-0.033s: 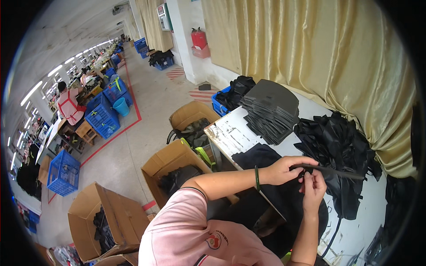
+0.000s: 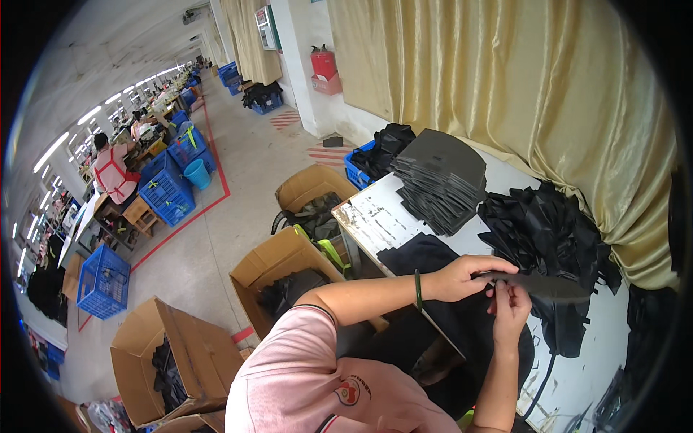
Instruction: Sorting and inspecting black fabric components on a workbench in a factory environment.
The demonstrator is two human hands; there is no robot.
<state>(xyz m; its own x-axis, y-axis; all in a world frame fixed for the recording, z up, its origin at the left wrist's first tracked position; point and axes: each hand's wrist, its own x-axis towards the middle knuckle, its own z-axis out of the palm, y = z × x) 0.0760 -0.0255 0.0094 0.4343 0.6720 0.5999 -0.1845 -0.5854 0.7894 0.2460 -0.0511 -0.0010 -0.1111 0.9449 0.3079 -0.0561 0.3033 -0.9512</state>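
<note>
Over the table's near side, my left hand point(image 2: 465, 277) is closed on the edge of a thin dark grey panel point(image 2: 559, 289), thumb and fingers on either side. The panel stretches out to the right, its flat face partly turned up. My right hand point(image 2: 510, 302) pinches at the panel's near edge, fingertips close to the left hand's; whether a small part sits between them I cannot make out. Beneath the hands lies black cloth point(image 2: 462, 317). Beyond it are a stack of similar dark grey panels point(image 2: 440, 177) and a heap of shiny black fabric pieces point(image 2: 548, 224).
The worn white table point(image 2: 372, 220) has a blue crate point(image 2: 357, 173) behind it. Open cardboard boxes point(image 2: 253, 263) with dark pieces stand left of it. A yellow curtain point(image 2: 505, 79) hangs beyond. A person point(image 2: 114, 172) in a red apron works across the aisle.
The panel has tilted so that more of its flat face shows, where before it was nearly edge-on. My right fingertips have shifted slightly against its edge.
</note>
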